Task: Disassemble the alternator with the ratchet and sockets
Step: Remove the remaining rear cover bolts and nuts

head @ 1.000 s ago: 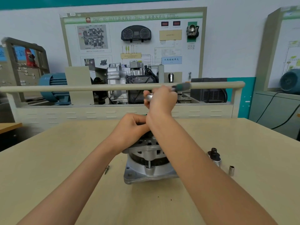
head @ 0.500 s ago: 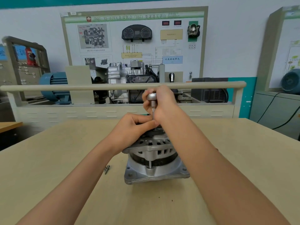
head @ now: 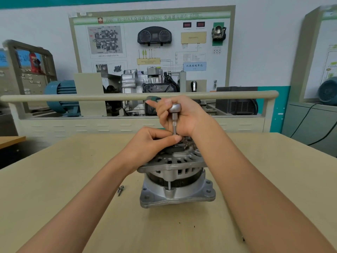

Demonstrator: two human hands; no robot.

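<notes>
My right hand [head: 184, 115] gripped the ratchet [head: 174, 108]; my left hand [head: 151, 143] pinched its socket [head: 174, 131] below. Any tilt risked slipping off the alternator [head: 175, 172] fastener.

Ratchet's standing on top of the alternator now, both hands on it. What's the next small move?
Probably swing the ratchet handle with the right hand. The extension stands upright into the alternator top, and the left hand pinches its lower end, steadying it.
</notes>
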